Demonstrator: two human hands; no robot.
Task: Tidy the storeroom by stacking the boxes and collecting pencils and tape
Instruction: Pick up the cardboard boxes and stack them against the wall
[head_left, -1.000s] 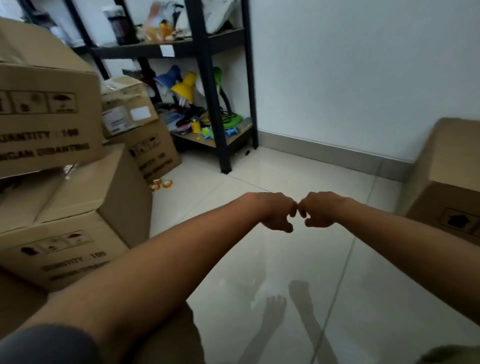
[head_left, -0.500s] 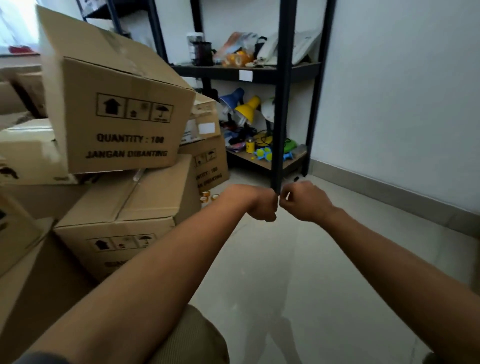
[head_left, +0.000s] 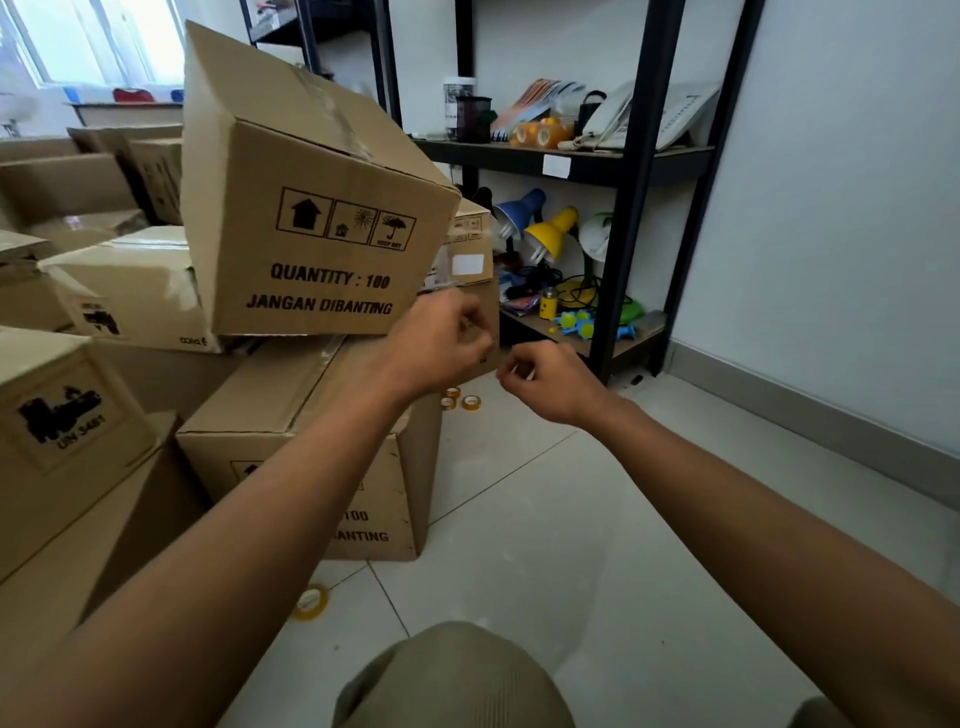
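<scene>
Both arms reach out over the glossy white tiled floor (head_left: 545, 519). The left hand (head_left: 441, 340) and right hand (head_left: 545, 382) are loosely curled, apart, and hold nothing I can make out. The tilted brown corrugated cardboard box (head_left: 311, 208), printed "QUANTITY : 100", sits askew on a lower cardboard box (head_left: 311, 447), just left of and beyond the left hand, which is nearer it. Small yellowish tape rolls (head_left: 461, 400) lie flat on the floor just beyond and between the hands; another tape roll (head_left: 310, 601) lies nearer, by the lower box. I see no pencils. Squaring that smooth, taped box looks the likely start.
</scene>
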